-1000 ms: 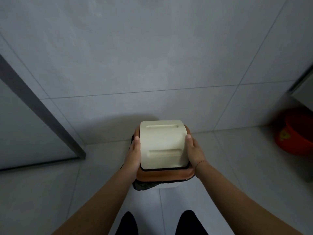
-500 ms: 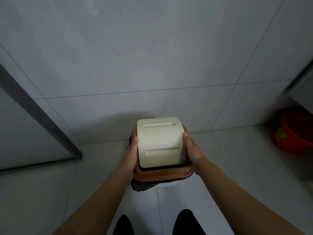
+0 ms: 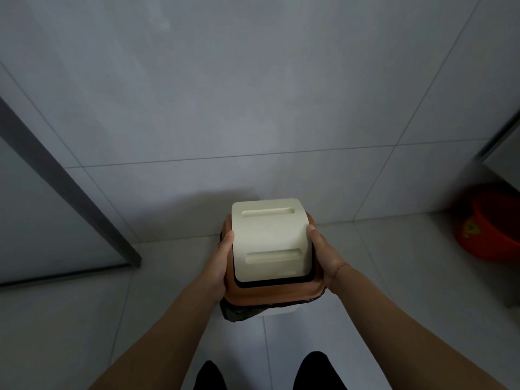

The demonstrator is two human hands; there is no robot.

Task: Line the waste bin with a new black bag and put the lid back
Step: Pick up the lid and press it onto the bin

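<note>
Lid (image 3: 270, 239) pushed a bit lower than before onto bin (image 3: 277, 312) at 6 o'clock by the wall, left hand (image 3: 219, 266) and right hand (image 3: 323, 256) clamped on lid's sides, bag (image 3: 239, 312) tucked under, job nearly done.

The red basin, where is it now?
In the head view the red basin sits on the floor at the far right, beside the wall, well to the right of the waste bin.

The lid (image 3: 270, 240) is cream with an orange-brown rim, the bag (image 3: 239, 311) under it is black, the bucket (image 3: 489, 229) far right of the fingers is red-orange, and the wall tiles (image 3: 253, 94) are plain grey.
</note>
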